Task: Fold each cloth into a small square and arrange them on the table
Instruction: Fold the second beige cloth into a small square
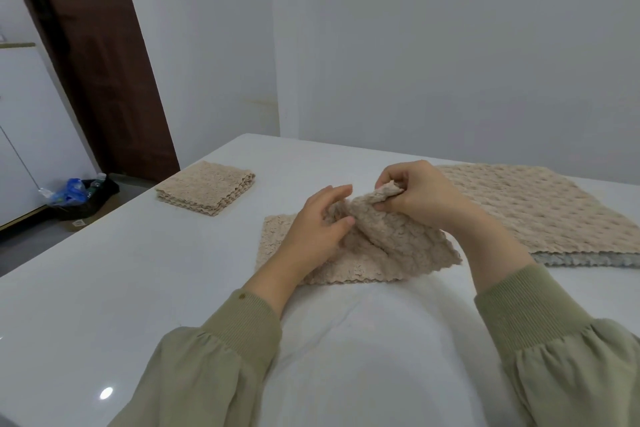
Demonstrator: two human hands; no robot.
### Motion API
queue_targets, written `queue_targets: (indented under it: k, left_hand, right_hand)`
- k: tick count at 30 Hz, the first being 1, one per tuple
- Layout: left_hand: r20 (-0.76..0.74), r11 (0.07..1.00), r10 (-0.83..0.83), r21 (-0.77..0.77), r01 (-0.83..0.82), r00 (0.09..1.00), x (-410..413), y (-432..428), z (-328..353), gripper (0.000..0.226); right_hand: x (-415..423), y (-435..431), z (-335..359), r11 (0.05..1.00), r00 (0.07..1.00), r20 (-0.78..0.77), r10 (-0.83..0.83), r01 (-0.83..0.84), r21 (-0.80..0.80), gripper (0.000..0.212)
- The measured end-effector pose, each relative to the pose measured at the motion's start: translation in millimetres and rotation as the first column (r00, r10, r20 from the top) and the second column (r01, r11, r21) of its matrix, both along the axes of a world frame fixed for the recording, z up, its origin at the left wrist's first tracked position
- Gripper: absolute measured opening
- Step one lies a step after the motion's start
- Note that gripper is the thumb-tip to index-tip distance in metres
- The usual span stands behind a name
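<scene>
A beige textured cloth (388,246) lies partly folded on the white table (121,270) in front of me. My right hand (415,194) pinches a raised corner of it above the table. My left hand (318,225) rests on the cloth's left part, fingers touching the bunched fabric. A folded beige square stack (206,191) sits at the far left of the table. To the right lies a pile of flat unfolded cloths (540,211), beige on top with a grey one underneath.
The table's left edge drops to the floor, where a black bin with blue bags (79,196) stands near a dark brown door (97,55). White walls run behind the table.
</scene>
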State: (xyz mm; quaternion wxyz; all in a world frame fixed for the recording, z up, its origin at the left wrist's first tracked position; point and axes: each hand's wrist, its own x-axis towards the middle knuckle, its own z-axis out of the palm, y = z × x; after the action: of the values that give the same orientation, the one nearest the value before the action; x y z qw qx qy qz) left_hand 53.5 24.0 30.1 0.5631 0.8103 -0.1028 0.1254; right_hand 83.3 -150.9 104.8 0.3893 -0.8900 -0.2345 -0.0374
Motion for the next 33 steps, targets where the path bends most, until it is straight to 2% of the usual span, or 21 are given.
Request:
queue_targets:
  k: [2,8,11,13,15,17,19,21,23,24,25,26,28,30,33]
  left_hand:
    - [0.025,0.999,-0.041,-0.032,0.042,0.999,-1.6,-0.8,3.9,0.038]
    - [0.001,0.999,0.036,-0.006,-0.036,0.999,-2.5,-2.5,7.5,0.008]
    - [0.023,0.994,0.099,-0.039,-0.098,0.995,-3.4,-3.3,9.3,0.019]
    - [0.028,0.985,0.161,-0.068,-0.159,0.987,-4.0,-2.9,10.6,0.021]
    - [0.035,0.973,0.218,-0.087,-0.215,0.975,-3.4,-0.9,10.1,0.02]
    - [0.058,0.96,0.268,-0.101,-0.262,0.962,-2.7,0.8,9.8,0.018]
    - [0.082,0.949,0.305,-0.109,-0.295,0.949,-1.4,2.7,9.4,0.017]
    - [0.099,0.949,0.308,-0.102,-0.298,0.946,-1.3,5.2,10.6,0.02]
    - [0.097,0.963,0.269,-0.036,-0.267,0.958,-1.0,8.9,12.6,0.022]
    - [0.094,0.967,0.252,0.015,-0.254,0.963,-0.6,11.4,13.6,0.022]
    - [0.092,0.969,0.234,0.057,-0.24,0.968,-0.4,13.8,14.6,0.024]
    - [0.085,0.971,0.217,0.082,-0.224,0.972,-0.6,15.7,15.6,0.027]
    - [0.052,0.977,0.187,0.094,-0.191,0.981,-2.6,18.2,19.9,0.03]
    - [-0.009,0.984,0.153,0.095,-0.151,0.988,-2.4,19.8,22.5,0.03]
    - [-0.138,0.995,0.076,0.073,-0.066,0.988,-3.9,19.1,27.3,0.024]
  right_hand:
    - [-3.2,1.9,2.8,0.999,0.999,-0.025,0.028,-0.029,-0.014,0.021]
    - [-5.0,4.3,3.0,0.998,0.998,-0.053,0.042,-0.044,-0.047,0.014]
    - [-5.4,2.9,2.7,0.994,0.996,-0.085,0.038,-0.046,-0.098,0.016]
    - [-4.9,-2.8,4.8,0.978,0.984,-0.174,0.046,-0.08,-0.191,0.025]
    - [-6.7,-10.0,9.8,0.919,0.961,-0.275,0.032,-0.136,-0.371,0.027]
    - [-8.5,-15.9,12.4,0.832,0.96,-0.278,-0.015,-0.142,-0.536,0.023]
    - [-4.1,-19.3,10.2,0.809,0.969,-0.231,-0.083,-0.069,-0.584,0.024]
    - [5.1,-18.7,2.7,0.86,0.966,-0.163,-0.198,0.091,-0.502,0.018]
    - [14.5,-15.5,-7.2,0.925,0.94,-0.137,-0.313,0.269,-0.27,0.009]
    - [18.0,-14.1,-13.5,0.943,0.927,-0.179,-0.33,0.312,-0.119,0.006]
    - [19.7,-12.0,-19.1,0.947,0.92,-0.273,-0.28,0.311,0.076,0.005]
    - [20.7,-10.3,-25.2,0.916,0.9,-0.407,-0.159,0.288,0.28,0.013]
    - [21.7,-8.9,-38.4,0.774,0.772,-0.61,0.178,0.273,0.572,0.022]
    - [24.0,-10.3,-48.1,0.711,0.651,-0.695,0.306,0.329,0.622,0.026]
    - [25.3,-11.8,-46.9,0.734,0.654,-0.706,0.273,0.333,0.592,0.032]
